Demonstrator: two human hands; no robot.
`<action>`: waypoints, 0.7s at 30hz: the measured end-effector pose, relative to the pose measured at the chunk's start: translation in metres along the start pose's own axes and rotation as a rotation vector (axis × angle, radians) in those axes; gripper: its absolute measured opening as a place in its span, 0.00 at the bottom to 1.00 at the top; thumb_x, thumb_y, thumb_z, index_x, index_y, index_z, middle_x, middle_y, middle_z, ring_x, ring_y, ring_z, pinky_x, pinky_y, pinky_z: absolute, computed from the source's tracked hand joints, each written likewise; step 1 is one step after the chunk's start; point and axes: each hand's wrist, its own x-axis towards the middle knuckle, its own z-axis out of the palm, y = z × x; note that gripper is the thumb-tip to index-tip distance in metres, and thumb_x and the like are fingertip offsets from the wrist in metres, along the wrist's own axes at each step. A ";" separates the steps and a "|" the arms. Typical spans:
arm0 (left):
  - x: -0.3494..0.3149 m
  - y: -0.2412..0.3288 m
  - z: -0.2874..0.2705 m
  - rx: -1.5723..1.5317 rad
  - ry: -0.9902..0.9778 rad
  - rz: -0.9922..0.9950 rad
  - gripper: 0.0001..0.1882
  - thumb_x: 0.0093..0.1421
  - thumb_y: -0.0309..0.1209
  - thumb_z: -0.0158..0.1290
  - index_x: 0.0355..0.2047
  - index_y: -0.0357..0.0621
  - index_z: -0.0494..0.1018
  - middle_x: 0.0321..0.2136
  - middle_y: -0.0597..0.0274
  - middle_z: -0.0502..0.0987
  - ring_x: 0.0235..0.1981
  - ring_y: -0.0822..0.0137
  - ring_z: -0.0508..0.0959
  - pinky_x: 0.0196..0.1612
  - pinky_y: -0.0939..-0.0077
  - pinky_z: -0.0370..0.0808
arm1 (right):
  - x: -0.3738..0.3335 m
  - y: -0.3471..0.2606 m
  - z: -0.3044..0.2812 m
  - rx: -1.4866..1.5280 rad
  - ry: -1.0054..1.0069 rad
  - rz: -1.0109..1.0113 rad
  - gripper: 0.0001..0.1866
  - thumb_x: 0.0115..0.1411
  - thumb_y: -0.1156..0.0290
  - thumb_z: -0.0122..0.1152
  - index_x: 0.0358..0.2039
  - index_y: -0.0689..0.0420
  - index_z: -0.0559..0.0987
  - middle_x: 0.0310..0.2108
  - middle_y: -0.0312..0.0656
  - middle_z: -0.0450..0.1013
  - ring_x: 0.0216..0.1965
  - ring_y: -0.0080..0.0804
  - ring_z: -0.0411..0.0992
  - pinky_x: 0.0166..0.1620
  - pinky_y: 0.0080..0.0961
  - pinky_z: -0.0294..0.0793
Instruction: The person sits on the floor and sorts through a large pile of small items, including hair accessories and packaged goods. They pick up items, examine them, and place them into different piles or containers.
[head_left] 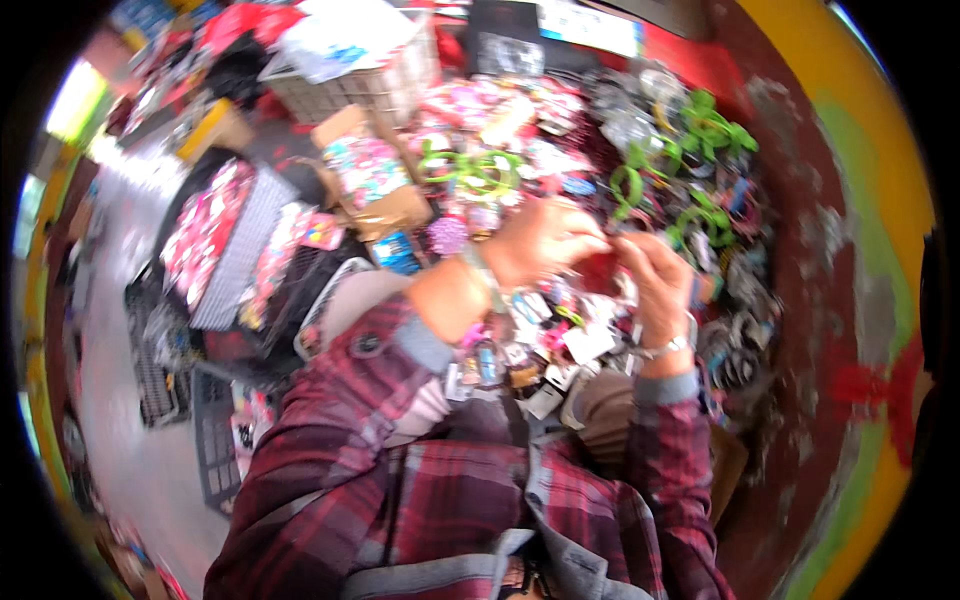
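Observation:
Both my hands meet over a pile of small goods, fingertips nearly touching. My left hand point(540, 240) reaches across from the left, its fingers pinched together. My right hand point(658, 285) is pinched too, its thumb and forefinger close to the left fingertips. Between them hangs a small dark red thing point(597, 272), blurred and partly covered by the fingers, so its kind does not show. Below the hands lie small carded items and white tags point(592, 342). Beside my left wrist sits a purple knobbly ball point(447, 237). Bright green hoops point(627, 190) lie just beyond my right hand.
An open cardboard box point(405, 210) of colourful packets stands left of the pile. Farther left is a black crate point(250, 345) with pink packets. A pale basket point(345, 95) holding white plastic bags stands behind. A worn dark red edge point(800, 300) curves along the right.

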 end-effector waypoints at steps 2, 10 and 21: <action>-0.001 0.001 0.002 -0.134 0.034 -0.040 0.11 0.51 0.37 0.52 0.23 0.41 0.75 0.19 0.52 0.73 0.23 0.55 0.75 0.27 0.65 0.69 | -0.002 0.001 -0.005 0.081 0.013 0.121 0.05 0.54 0.76 0.56 0.29 0.64 0.78 0.25 0.34 0.71 0.25 0.17 0.65 0.28 0.13 0.63; -0.013 0.019 -0.019 0.028 -0.073 -0.171 0.10 0.50 0.36 0.52 0.23 0.43 0.75 0.21 0.53 0.73 0.25 0.54 0.73 0.31 0.65 0.69 | -0.002 0.010 0.000 -0.052 -0.044 -0.042 0.08 0.57 0.72 0.55 0.28 0.64 0.78 0.25 0.34 0.72 0.26 0.17 0.66 0.32 0.13 0.63; -0.091 0.019 -0.148 -0.412 0.611 -0.566 0.06 0.55 0.29 0.52 0.25 0.39 0.73 0.20 0.62 0.74 0.18 0.73 0.73 0.18 0.80 0.70 | 0.024 0.029 0.002 0.068 0.099 0.235 0.16 0.59 0.61 0.52 0.23 0.60 0.77 0.21 0.34 0.72 0.23 0.19 0.66 0.29 0.16 0.63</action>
